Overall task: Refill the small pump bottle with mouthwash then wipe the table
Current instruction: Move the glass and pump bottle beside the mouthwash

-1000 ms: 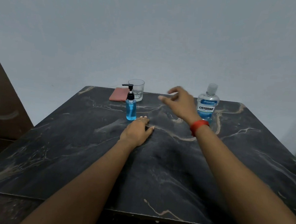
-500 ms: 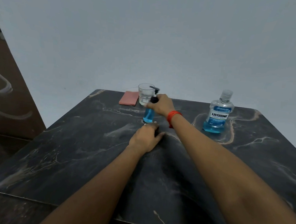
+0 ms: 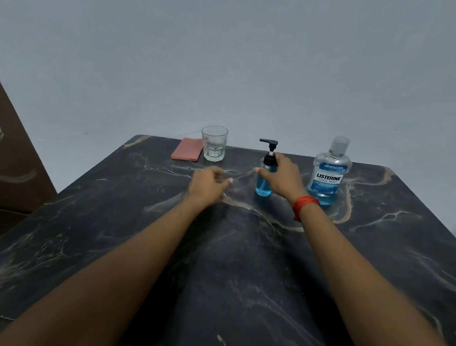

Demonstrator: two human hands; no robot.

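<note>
my right hand (image 3: 283,178) is gripping the small pump bottle (image 3: 264,185) mid-table (image 3: 242,255); my left hand (image 3: 207,185) is hovering beside it, fingers loosely curled, blurred.

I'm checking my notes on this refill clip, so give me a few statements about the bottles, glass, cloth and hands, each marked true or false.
1. The right hand grips the pump bottle. True.
2. The mouthwash bottle has its cap off. False: the cap is on.
3. The glass stands right of the pump bottle. False: it stands to its left, beside the cloth.
4. The left hand holds nothing. True.
5. The cloth lies under the left hand. False: it lies at the table's far edge.
</note>
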